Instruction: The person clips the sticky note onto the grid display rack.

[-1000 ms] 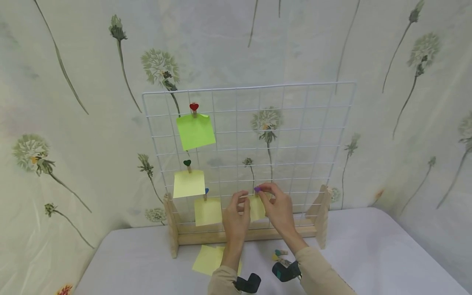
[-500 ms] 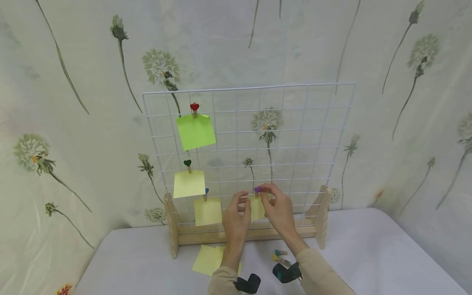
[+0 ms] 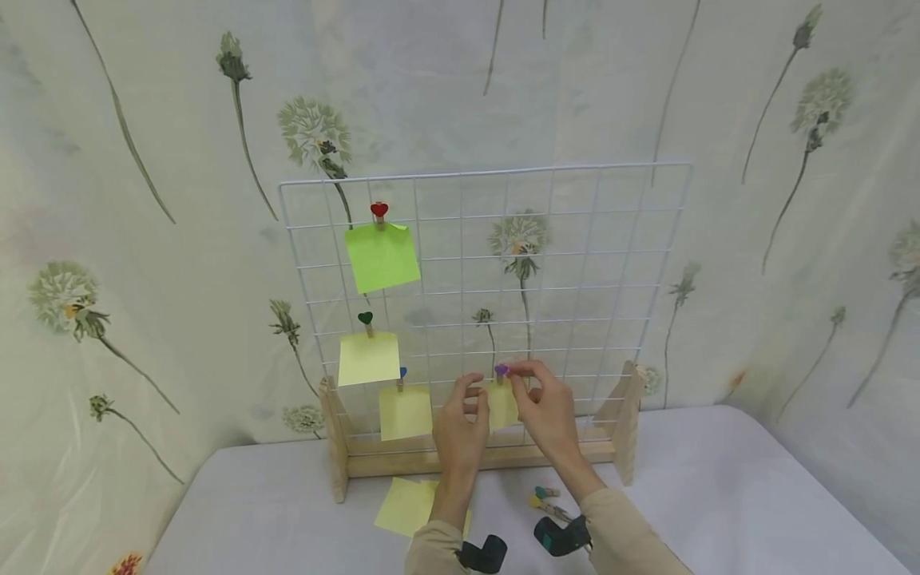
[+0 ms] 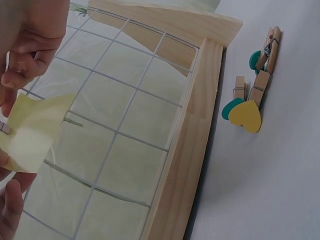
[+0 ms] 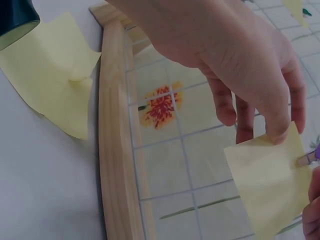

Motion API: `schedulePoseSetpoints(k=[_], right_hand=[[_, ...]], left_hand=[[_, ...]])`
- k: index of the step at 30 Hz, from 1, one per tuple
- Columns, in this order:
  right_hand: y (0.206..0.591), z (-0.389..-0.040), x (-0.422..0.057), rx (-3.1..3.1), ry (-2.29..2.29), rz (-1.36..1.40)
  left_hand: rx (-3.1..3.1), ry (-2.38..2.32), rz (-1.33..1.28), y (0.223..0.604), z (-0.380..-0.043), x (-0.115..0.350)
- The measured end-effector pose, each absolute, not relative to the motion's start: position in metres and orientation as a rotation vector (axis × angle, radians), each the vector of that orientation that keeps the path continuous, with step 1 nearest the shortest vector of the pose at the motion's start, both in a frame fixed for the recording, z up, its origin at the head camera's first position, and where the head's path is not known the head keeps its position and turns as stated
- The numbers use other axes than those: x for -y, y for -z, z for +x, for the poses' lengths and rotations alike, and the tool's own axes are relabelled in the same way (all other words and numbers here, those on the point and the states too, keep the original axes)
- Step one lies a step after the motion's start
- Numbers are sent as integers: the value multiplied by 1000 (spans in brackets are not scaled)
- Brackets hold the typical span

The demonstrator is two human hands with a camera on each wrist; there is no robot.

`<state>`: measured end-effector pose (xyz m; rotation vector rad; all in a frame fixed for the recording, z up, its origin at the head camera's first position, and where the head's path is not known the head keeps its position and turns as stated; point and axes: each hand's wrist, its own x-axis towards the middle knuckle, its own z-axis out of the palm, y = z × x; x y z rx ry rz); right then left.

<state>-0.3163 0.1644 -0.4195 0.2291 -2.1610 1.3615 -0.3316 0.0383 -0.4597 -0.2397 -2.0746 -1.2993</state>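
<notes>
A pale yellow sticky note (image 3: 501, 406) hangs low on the white wire grid (image 3: 553, 307). At its top edge sits a small wooden clothespin with a purple heart (image 3: 501, 370). My left hand (image 3: 461, 423) pinches the note's left edge, thumb in front, as the right wrist view shows. My right hand (image 3: 549, 407) has its thumb and index finger at the note's upper right corner, beside the heart. In the left wrist view, fingers of the right hand (image 4: 35, 50) meet the note's corner, and the clothespin (image 4: 5, 128) is partly cut off.
A green note (image 3: 382, 257) and two yellow notes, one above the other (image 3: 369, 358), are pegged at the left. Loose yellow notes (image 3: 401, 505) lie on the white table before the wooden base (image 3: 388, 463). Several heart clothespins (image 4: 255, 95) lie near my right forearm.
My right thumb and index finger have shifted slightly right, off the purple heart, which now shows more fully. My left hand has stayed at the note's left edge.
</notes>
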Motion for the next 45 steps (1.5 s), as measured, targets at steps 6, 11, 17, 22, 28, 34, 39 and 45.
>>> schedulePoseSetpoints(k=[6, 11, 17, 22, 28, 34, 39, 45], right_hand=[[423, -315, -166, 2130, -1272, 228], [426, -314, -169, 2114, -1265, 207], [432, -313, -174, 2111, -1273, 179], [438, -310, -179, 2150, -1312, 117], [448, -306, -185, 2183, -1286, 91], [461, -299, -189, 2214, -1277, 88], [468, -295, -192, 2234, -1281, 57], [474, -291, -197, 2261, -1271, 22]], left_hand=[[2071, 1277, -241, 461, -331, -39], [2070, 1294, -222, 461, -329, -39], [2066, 1306, -203, 460, -327, -38], [2062, 1341, -198, 460, -325, -37], [2070, 1358, -190, 463, -327, -37], [2078, 1392, -177, 466, -323, -35], [2068, 1486, -185, 468, -321, -34], [2080, 1534, -174, 468, -320, -32]])
